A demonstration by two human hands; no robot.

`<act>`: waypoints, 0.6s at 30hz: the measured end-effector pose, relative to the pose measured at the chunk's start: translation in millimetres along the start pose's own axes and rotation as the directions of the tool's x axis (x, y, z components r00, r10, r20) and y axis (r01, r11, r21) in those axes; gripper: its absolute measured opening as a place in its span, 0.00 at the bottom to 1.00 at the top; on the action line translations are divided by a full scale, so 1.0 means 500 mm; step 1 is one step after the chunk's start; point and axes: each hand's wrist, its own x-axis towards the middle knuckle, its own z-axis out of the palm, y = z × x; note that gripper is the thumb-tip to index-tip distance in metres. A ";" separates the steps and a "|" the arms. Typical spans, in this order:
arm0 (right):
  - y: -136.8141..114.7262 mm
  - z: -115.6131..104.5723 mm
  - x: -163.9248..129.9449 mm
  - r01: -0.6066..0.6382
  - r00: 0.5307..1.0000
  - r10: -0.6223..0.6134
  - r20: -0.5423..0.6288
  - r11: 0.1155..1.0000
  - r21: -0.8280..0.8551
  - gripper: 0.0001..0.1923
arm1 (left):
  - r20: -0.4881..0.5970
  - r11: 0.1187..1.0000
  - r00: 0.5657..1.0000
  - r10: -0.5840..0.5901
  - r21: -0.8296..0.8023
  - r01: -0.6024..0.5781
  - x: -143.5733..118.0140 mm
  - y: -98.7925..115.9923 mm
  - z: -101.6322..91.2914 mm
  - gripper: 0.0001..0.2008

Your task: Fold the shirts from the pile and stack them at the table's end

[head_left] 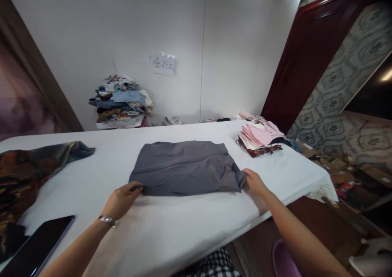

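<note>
A dark grey shirt [183, 167] lies folded into a wide rectangle on the white-covered table [183, 220]. My left hand [124, 195], with a silver bracelet at its wrist, pinches the near left corner of the cloth. At the opposite end, my right hand [253, 182] is closed on the right edge, where the fabric is bunched and creased. Both hands rest low, close to the tabletop.
To the right sits a stack of folded clothes [260, 136], pink on top. A taller clothes pile [122, 101] stands behind the table by the wall. Dark patterned fabric [33, 179] and a black phone [43, 244] lie at left. Cardboard boxes [339, 167] fill the floor at right.
</note>
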 end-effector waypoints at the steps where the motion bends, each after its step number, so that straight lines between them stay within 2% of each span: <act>1: -0.015 -0.018 0.010 -0.045 0.998 0.048 -0.044 0.995 0.084 0.07 | 0.001 0.999 0.999 -0.041 -0.028 0.042 -0.004 0.002 -0.002 0.18; 3: -0.043 -0.061 0.024 -0.121 0.985 0.148 -0.087 0.958 0.260 0.10 | 0.000 0.987 0.992 -0.123 -0.106 0.122 -0.019 -0.003 -0.006 0.18; 4: -0.053 -0.082 0.029 -0.160 0.978 0.196 -0.073 0.928 0.337 0.12 | -0.014 0.979 0.988 -0.153 -0.135 0.149 -0.028 -0.009 -0.007 0.18; 6: -0.065 -0.118 0.030 -0.270 0.958 0.287 0.032 0.854 0.445 0.15 | -0.035 0.966 0.981 -0.191 -0.185 0.181 -0.046 -0.022 -0.006 0.16; 8: -0.063 -0.134 0.024 -0.405 0.914 0.360 0.186 0.788 0.465 0.16 | -0.039 0.959 0.978 -0.207 -0.203 0.196 -0.060 -0.031 -0.003 0.14; 10: -0.054 -0.129 0.013 -0.519 0.851 0.412 0.327 0.759 0.393 0.17 | -0.044 0.960 0.976 -0.215 -0.194 0.203 -0.069 -0.038 0.001 0.13; 12: -0.046 -0.110 0.003 -0.579 0.790 0.438 0.428 0.763 0.287 0.18 | -0.065 0.966 0.977 -0.201 -0.181 0.187 -0.071 -0.045 0.008 0.14; 15: -0.049 -0.083 -0.007 -0.584 0.732 0.441 0.519 0.799 0.144 0.21 | -0.067 0.982 0.989 -0.130 -0.143 0.119 -0.069 -0.067 0.020 0.18; 18: -0.070 -0.084 -0.014 -0.520 0.693 0.470 0.546 0.851 -0.073 0.21 | -0.034 0.994 0.998 -0.052 -0.095 0.049 -0.069 -0.098 0.034 0.19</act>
